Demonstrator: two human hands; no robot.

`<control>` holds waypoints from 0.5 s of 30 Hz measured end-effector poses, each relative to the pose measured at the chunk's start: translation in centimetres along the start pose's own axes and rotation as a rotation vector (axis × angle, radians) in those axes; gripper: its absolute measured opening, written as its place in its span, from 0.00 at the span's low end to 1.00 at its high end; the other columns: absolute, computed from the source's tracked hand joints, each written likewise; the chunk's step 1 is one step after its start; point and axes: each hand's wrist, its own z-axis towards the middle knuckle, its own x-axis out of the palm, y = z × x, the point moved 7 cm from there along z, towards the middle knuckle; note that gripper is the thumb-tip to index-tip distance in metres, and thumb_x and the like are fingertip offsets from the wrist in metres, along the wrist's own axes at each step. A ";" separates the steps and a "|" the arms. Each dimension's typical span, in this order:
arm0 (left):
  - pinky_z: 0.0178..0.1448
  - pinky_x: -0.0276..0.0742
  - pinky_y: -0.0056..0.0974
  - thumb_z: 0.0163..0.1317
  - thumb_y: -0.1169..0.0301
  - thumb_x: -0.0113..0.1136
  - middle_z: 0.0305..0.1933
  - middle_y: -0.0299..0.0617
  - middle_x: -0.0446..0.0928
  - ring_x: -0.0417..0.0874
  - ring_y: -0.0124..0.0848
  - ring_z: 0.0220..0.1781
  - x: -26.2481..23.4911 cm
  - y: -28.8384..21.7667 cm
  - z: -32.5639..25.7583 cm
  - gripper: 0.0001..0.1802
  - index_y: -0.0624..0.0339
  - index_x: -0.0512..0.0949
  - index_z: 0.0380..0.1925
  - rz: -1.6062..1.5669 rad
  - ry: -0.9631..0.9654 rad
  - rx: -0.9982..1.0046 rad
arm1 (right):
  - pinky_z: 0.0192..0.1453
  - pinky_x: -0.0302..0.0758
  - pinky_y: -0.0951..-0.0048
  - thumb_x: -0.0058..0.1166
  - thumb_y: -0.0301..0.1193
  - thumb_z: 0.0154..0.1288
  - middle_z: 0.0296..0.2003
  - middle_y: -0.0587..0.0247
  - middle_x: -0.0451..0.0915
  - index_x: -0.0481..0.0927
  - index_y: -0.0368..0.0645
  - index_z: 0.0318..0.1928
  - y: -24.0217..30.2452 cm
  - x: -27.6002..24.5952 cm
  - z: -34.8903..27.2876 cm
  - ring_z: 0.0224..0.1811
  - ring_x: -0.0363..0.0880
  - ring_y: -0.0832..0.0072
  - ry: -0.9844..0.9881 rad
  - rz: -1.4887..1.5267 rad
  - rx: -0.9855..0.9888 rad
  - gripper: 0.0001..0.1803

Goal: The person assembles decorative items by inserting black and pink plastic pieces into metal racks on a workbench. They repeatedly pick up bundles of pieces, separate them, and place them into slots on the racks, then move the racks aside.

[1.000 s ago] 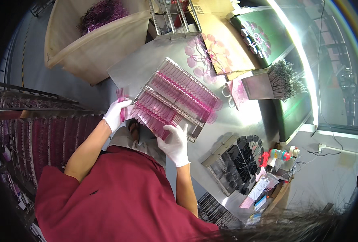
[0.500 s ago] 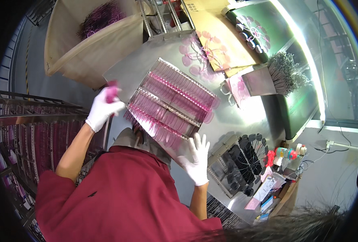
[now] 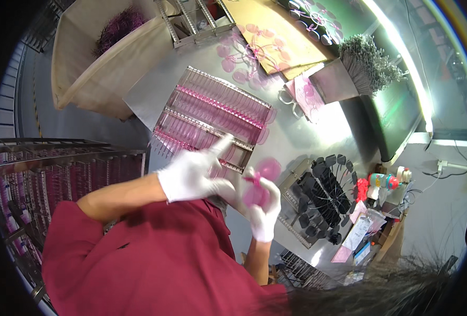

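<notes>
My right hand (image 3: 265,210), in a white glove, pinches a pair of translucent pink lenses (image 3: 268,168) joined by a darker pink middle piece. It is just off the near right corner of a metal rack (image 3: 207,125). Rows of pink lenses (image 3: 220,111) stand upright in that rack on the steel table. My left hand (image 3: 191,171), also gloved, reaches across the rack's near edge with fingers apart and nothing visible in them. Motion blurs its fingertips, and it hides part of the nearest row.
A large cream bin (image 3: 107,63) with dark purple pieces stands far left. Filled racks (image 3: 70,184) line the left side. Black lenses (image 3: 325,197) sit in a frame on the right. Beyond lie loose pink lenses (image 3: 241,60), a cardboard sheet (image 3: 273,37) and a box of wire stems (image 3: 338,81).
My left hand has swung right from beside the rack to its near edge, no longer holding a pink piece. The right hand, open and spread before, now grips pink lenses. The view has shifted slightly.
</notes>
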 end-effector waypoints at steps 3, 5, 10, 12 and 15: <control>0.76 0.72 0.56 0.53 0.50 0.78 0.70 0.53 0.77 0.80 0.53 0.70 -1.4 2.6 0.7 0.47 0.62 0.75 0.69 0.697 -0.304 0.683 | 0.88 0.54 0.50 0.61 0.17 0.54 0.66 0.50 0.82 0.78 0.39 0.63 -6.0 0.1 3.4 0.77 0.74 0.60 0.092 -0.112 0.029 0.32; 0.84 0.60 0.61 0.59 0.47 0.74 0.76 0.51 0.72 0.70 0.53 0.80 -0.6 4.2 1.6 0.45 0.58 0.75 0.72 0.867 -0.143 0.697 | 0.91 0.46 0.47 0.66 0.26 0.55 0.59 0.57 0.86 0.82 0.43 0.58 -7.7 1.2 4.2 0.73 0.78 0.62 0.188 -0.433 0.037 0.27; 0.87 0.54 0.65 0.61 0.42 0.71 0.78 0.47 0.71 0.67 0.54 0.82 -0.5 7.1 2.4 0.44 0.53 0.75 0.73 0.906 -0.121 0.633 | 0.84 0.44 0.22 0.70 0.28 0.48 0.58 0.55 0.81 0.83 0.50 0.55 -4.5 5.2 4.1 0.68 0.78 0.53 0.317 -1.005 -0.299 0.29; 0.87 0.53 0.66 0.60 0.40 0.70 0.78 0.47 0.71 0.67 0.54 0.82 -0.5 6.5 2.5 0.45 0.52 0.75 0.73 0.916 -0.127 0.640 | 0.81 0.48 0.16 0.71 0.31 0.49 0.60 0.55 0.80 0.84 0.50 0.58 -4.8 4.8 3.9 0.72 0.75 0.52 0.377 -1.019 -0.293 0.30; 0.86 0.53 0.69 0.59 0.39 0.70 0.77 0.45 0.73 0.67 0.51 0.82 0.7 4.2 3.0 0.45 0.49 0.76 0.73 0.878 -0.096 0.744 | 0.80 0.49 0.15 0.69 0.31 0.49 0.62 0.55 0.82 0.83 0.50 0.66 -4.4 2.3 3.4 0.75 0.74 0.51 0.343 -1.039 -0.287 0.38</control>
